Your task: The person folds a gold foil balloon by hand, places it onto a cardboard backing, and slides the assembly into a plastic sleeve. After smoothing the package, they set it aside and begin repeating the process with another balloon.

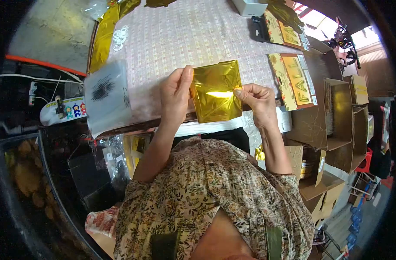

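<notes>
Head view: the gold foil square is held up by its sides, just above the near edge of the cloth-covered table. The left hand has its left edge pinched, thumb near the top corner. The right hand pinches the right side between thumb and fingers, a bit above halfway. Both grips are closed on it.

IMO the trick with stuff this thin and shiny is light, even tension: enough to keep it flat, not so much that it creases or tears at the pinch. There's already some puckering by the right thumb, so I'd ease off there and hold closer to the edge. Keeping both hands level should stop it skewing.

Headcount: one foil square in the hands, two FALL signs at the right, one pile of clear plastic sleeves at the left (can't count the layers), one white box and one black piece at the far side. The white rings overlap too much to count, sorry.
</notes>
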`<state>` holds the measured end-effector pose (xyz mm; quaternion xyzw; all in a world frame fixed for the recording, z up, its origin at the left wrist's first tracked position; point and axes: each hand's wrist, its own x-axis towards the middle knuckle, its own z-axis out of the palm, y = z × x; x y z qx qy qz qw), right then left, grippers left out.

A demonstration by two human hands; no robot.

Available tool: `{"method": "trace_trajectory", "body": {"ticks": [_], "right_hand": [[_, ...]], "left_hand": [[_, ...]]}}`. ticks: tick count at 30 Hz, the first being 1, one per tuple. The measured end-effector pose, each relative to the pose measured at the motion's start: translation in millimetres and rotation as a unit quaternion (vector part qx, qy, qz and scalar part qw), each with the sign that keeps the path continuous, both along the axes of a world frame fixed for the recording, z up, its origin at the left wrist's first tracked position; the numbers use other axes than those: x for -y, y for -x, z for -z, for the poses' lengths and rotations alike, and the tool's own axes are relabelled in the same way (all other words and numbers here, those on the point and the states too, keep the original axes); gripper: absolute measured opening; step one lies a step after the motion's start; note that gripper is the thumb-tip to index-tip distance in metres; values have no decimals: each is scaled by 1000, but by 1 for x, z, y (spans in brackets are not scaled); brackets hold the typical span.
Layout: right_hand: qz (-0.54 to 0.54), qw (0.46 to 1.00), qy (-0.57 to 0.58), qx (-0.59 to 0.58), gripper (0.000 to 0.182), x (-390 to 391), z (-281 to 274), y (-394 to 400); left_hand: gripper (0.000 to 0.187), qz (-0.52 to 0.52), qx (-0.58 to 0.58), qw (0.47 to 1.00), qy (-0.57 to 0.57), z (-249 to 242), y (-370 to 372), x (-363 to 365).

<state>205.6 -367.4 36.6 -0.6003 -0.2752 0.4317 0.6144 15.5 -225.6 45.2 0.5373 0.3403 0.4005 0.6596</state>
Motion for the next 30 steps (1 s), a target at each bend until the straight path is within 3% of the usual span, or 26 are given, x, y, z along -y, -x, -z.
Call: {"method": "trace_trajectory", "body": {"ticks": [8, 12, 15, 16, 17, 18, 19, 21, 24, 29, 30], "right_hand": [[43, 999, -10, -31, 9, 35, -19, -24], [94, 995, 4, -33, 6, 71, -41, -47], [172, 985, 3, -1, 5, 107, -44, -83], [205, 977, -49, 15, 4, 118, -41, -94], [216, 973, -84, -1, 1, 128, -47, -103], [226, 968, -104, -31, 1, 140, -47, -112], [230, 965, -124, -30, 3, 152, -42, -123], [233, 961, -147, -27, 4, 167, -31, -137], [280, 949, -144, 13, 15, 177, -27, -144], [281, 948, -147, -5, 16, 192, -15, -150], [282, 948, -146, -7, 16, 191, -16, -149]], "left_hand": [[43, -13, -27, 998, -54, -4, -36, 19], [37, 106, 37, 992, 53, -39, -66, 18], [30, 182, -116, 971, -106, -40, -106, -10], [30, 185, -112, 970, -107, -35, -126, -19], [30, 185, -156, 927, -287, -31, -148, -26], [33, 176, -194, 849, -458, -26, -170, -32], [33, 177, -191, 849, -459, -17, -193, -36], [40, 93, -209, 736, -637, 4, -239, -39], [43, 91, -255, 714, -646, 21, -284, -42], [27, 114, -276, 689, -660, 33, -305, -46], [23, 115, -281, 662, -685, 31, -305, -45]]}}
